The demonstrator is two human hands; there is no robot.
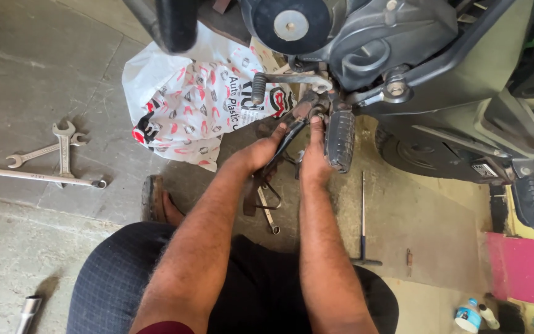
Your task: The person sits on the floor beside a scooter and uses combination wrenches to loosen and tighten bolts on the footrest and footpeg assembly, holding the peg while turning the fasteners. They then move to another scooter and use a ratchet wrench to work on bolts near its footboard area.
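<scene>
Both hands work low on the side of a motorcycle [440, 117], just under the engine casing [366, 37]. The left hand [266, 150] reaches up with its fingers [279, 131] curled around a dark, slim metal lever [282, 151] that runs down from the footrest mount; the fingers are wrapped on it rather than spread. The right hand [314, 158] sits just beside it, its fingers [316, 124] pressed together and pushed up against the mount bracket [309, 104], touching the inner edge of the ribbed black rubber footrest [340, 139]. Whether the right hand actually pinches a small part there cannot be told, since the fingertips are hidden in the metalwork. Above the hands, the gear shift lever [292, 80] with its rubber-ribbed tip sticks out to the left.

Behind the left hand, a crumpled white plastic bag [186, 99] with red and black print lies on the concrete floor [44, 62]. Well apart to the left lie several spanners [57, 158] (two crossed, one long one beneath them). A T-handle wrench [363, 222] lies on the floor just right of the right forearm, and a small spanner [268, 216] lies between the two forearms. A second footrest [533, 201] shows at the right, near a pink board [526, 269], and a small white bottle [468, 315] stands at the bottom right.
</scene>
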